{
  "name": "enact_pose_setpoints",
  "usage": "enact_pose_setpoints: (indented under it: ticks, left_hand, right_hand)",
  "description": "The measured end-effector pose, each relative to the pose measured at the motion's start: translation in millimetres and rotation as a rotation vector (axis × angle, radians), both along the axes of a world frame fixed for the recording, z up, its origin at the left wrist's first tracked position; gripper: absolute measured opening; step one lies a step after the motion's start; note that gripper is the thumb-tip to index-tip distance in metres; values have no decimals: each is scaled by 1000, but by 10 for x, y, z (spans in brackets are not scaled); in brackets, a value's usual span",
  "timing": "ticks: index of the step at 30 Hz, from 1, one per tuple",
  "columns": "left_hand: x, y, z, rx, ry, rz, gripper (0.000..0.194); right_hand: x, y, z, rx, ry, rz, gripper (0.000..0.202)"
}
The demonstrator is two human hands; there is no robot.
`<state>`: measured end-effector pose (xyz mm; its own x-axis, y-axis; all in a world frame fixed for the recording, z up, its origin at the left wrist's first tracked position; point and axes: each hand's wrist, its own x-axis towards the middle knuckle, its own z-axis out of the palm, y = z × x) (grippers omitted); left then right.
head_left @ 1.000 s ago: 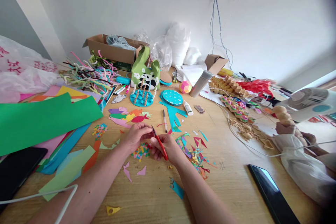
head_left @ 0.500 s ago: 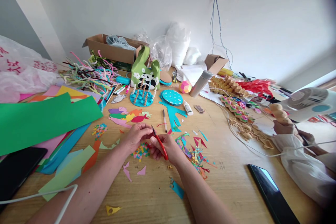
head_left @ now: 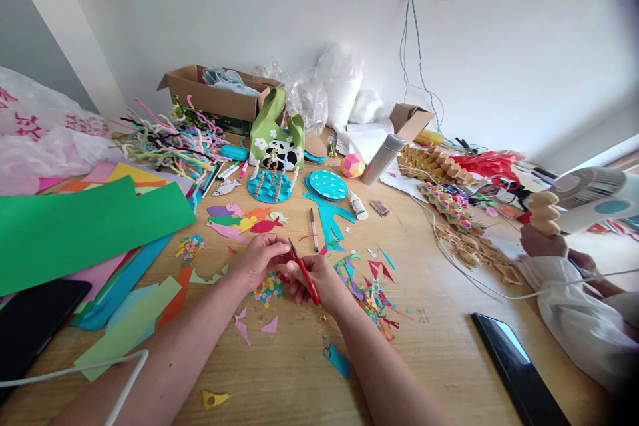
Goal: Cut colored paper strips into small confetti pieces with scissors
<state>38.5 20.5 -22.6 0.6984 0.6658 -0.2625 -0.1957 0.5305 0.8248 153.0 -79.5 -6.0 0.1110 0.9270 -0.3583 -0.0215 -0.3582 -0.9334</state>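
Observation:
Red-handled scissors [head_left: 307, 277] are gripped in my right hand [head_left: 319, 283], their dark blades pointing up toward my left hand. My left hand [head_left: 262, 259] is closed in a pinch at the blade tips; what it pinches is too small to make out. Beneath both hands lies a heap of small coloured paper dots [head_left: 269, 287]. Paper scraps [head_left: 374, 293] are scattered to the right of my right hand. Beyond my hands rest several cut paper fish, among them a red one [head_left: 266, 225], and a pen [head_left: 313, 229].
Coloured paper sheets [head_left: 74, 233] are stacked at left. A glue bottle [head_left: 358, 206], a grey flask [head_left: 383, 160] and blue discs [head_left: 327, 185] stand farther back. A phone [head_left: 516, 373] lies at right. Another person's hand [head_left: 542, 243] holds a bumpy tan carton piece [head_left: 545, 213] beside a fan [head_left: 594, 196].
My hands and the scissors have hardly moved. At the right, the other person's carton piece has turned more upright and shifted slightly.

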Motion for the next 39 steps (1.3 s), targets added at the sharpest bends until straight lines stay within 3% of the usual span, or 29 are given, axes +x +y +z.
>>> enact_pose_setpoints:
  ticks: [15,22,27,30,39]
  left_hand:
    - [7,8,-13,14,-18,19,13]
    - [19,-3,-23,263,91,110,13]
    - [19,-18,-45,486,156,62,9]
    - [25,-29,-59,579,172,12,6]
    - [44,-49,-45,555,205,-43,7]
  right_hand:
    - [3,5,-18,3,20,-61,42]
    - [14,30,-7,67,-99,-178,41]
    - [54,54,-23,274,-259,-347,26]
    - [56,57,-48,368,-318,-352,15]
    - [-1,37,-18,341,-515,-345,5]
